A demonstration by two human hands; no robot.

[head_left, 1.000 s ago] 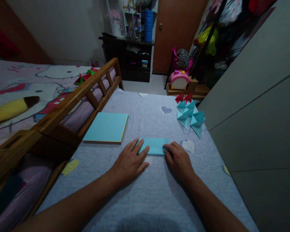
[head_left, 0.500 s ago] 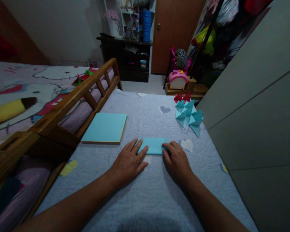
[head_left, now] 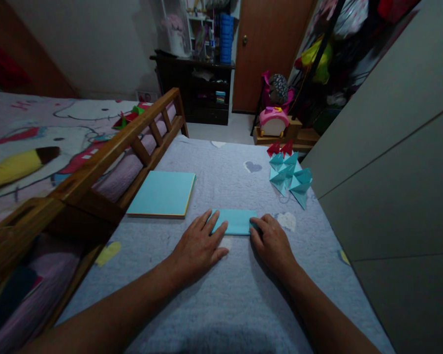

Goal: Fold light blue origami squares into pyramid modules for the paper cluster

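A light-blue sheet of paper [head_left: 238,222], folded into a narrow rectangle, lies flat on the bed in front of me. My left hand [head_left: 199,241] rests on its left end with the fingers spread. At the right end, my right hand [head_left: 275,241] has its fingers curled in, thumb and forefinger closed on the paper's edge. To the left lies a square stack of paper [head_left: 164,193] with a light-blue sheet on top. Several folded blue paper pieces [head_left: 290,174] with pointed tips stand at the right, with red folded pieces [head_left: 279,148] behind them.
Pale blue bedding [head_left: 214,305] with heart shapes covers the surface under my hands. A wooden rail [head_left: 114,147] borders it on the left, with another bed beyond. On the right rises a pale cabinet panel [head_left: 402,162]. A pink toy case [head_left: 273,121] stands past the far edge.
The camera view has shifted very slightly. Both hands keep their places on the folded paper, and no object has visibly moved.
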